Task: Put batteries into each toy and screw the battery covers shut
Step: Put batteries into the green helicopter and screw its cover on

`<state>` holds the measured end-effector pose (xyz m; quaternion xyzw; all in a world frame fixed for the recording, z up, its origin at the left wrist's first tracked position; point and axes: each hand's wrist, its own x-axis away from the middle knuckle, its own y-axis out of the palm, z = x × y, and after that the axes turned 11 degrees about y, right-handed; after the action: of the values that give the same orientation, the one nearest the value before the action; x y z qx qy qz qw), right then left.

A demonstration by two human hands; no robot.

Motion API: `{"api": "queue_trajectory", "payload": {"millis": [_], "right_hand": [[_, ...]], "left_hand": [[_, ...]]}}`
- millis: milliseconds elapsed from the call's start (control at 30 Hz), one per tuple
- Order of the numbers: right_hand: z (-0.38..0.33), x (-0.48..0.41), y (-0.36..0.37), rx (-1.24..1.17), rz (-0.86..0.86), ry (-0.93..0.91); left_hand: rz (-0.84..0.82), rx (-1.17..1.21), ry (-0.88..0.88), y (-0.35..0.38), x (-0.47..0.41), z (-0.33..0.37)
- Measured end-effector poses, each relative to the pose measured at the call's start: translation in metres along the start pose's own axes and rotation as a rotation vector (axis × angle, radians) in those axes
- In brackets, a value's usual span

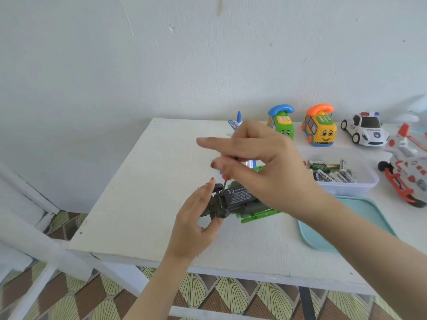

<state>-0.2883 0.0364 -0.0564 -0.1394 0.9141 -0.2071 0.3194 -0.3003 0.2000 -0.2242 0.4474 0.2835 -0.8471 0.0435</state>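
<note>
Head view: nearest the camera, the left hand (pixel 196 220) grips the near-left end of a dark green plastic toy vehicle (pixel 240 197), thumb below and fingers over the top by its small black wheels. This toy vehicle lies underside up on the white painted table (pixel 138 192), with its black labelled battery cover facing up and bright green parts sticking out on its right side. Above the toy vehicle the right hand (pixel 261 162) pinches a slim screwdriver with a red and black handle (pixel 225 178); the forefinger is stretched out straight, and the tip stands on the underside at the left edge of the battery cover. Right of the toy vehicle lies a pale blue plastic tray (pixel 369 213). Beyond the tray, to the toy vehicle's far right, stands a clear plastic box (pixel 346 187) holding loose batteries (pixel 330 173). Right of that box sits a white and red toy helicopter (pixel 409 172). Behind the toy vehicle, along the wall, stand a blue and white toy plane (pixel 236 122) partly hidden by the right hand, a green phone car with a blue handset (pixel 280 124), a yellow phone car with an orange handset (pixel 320 128) and a white police car (pixel 365 130).
</note>
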Motion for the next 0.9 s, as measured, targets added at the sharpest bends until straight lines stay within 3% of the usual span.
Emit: {"api": "queue_trajectory", "payload": {"millis": [133,300,433,667,767,833,900], "right_hand": [[0.006,-0.003,-0.005,0.305,0.114,-0.012],[0.002,-0.002,-0.015,-0.016,-0.192,0.113],[0.0,-0.002,-0.02,0.08,-0.216,0.066],[-0.005,-0.002,-0.014,0.276,-0.041,-0.015],[-0.006,-0.001,-0.01,0.514,0.127,-0.102],[-0.01,-0.002,-0.01,0.645,0.206,-0.072],[-0.011,-0.003,-0.014,0.603,0.215,0.047]], "left_hand": [[0.002,0.0,0.009,0.0,-0.001,0.001],[-0.004,-0.019,0.016,-0.001,0.001,0.0],[0.001,-0.011,0.001,0.0,0.001,-0.001],[0.003,0.0,0.001,0.001,0.001,0.001],[0.012,-0.002,-0.004,0.001,0.0,0.001],[0.019,0.006,-0.008,0.0,0.0,0.002],[0.018,0.016,-0.005,-0.001,0.0,0.003]]}}
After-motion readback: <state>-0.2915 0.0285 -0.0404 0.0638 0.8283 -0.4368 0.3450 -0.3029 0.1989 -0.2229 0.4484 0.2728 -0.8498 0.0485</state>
